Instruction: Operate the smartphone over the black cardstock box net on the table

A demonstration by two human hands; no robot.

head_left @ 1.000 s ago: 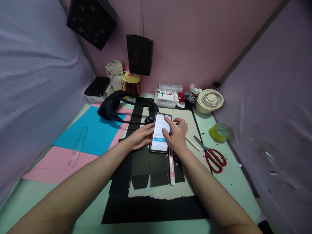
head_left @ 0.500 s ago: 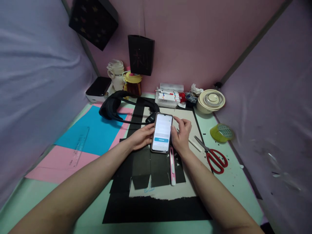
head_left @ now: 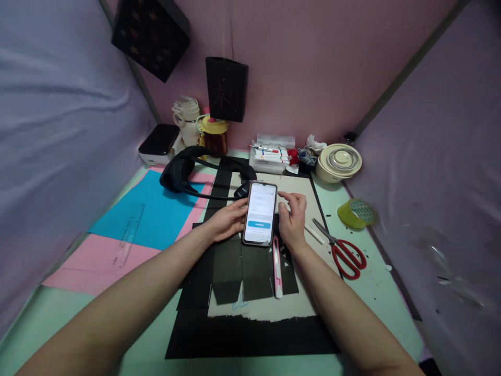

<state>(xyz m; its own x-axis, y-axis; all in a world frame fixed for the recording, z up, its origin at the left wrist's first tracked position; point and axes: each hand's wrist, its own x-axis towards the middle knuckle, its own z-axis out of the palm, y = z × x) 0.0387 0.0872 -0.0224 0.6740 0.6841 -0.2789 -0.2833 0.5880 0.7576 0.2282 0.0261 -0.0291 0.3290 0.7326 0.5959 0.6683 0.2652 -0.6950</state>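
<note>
A smartphone (head_left: 259, 211) with a lit screen, pale with a blue button, is tilted up in my left hand (head_left: 228, 220), which grips its left edge. My right hand (head_left: 292, 216) hovers just right of the phone, holding nothing, its thumb and index finger apart and the other fingers curled. Below the phone lie a pink utility knife (head_left: 277, 269) and cut black card (head_left: 227, 277) on a pale board (head_left: 270, 308). A white pen-like stick (head_left: 314, 234) lies beyond my right wrist. Red-handled scissors (head_left: 344, 253) rest further right.
Behind the phone stands a black headset (head_left: 178, 172). Blue paper (head_left: 156, 214) and a clear ruler (head_left: 129, 235) lie left. A tape roll (head_left: 356, 213) and lidded bowl (head_left: 338, 164) sit right. A marker box (head_left: 270, 159) is at the back; black boxes (head_left: 226, 89) hang above.
My right thumb has drawn away from the phone's right edge, leaving a small gap. My left hand and the phone have hardly moved.
</note>
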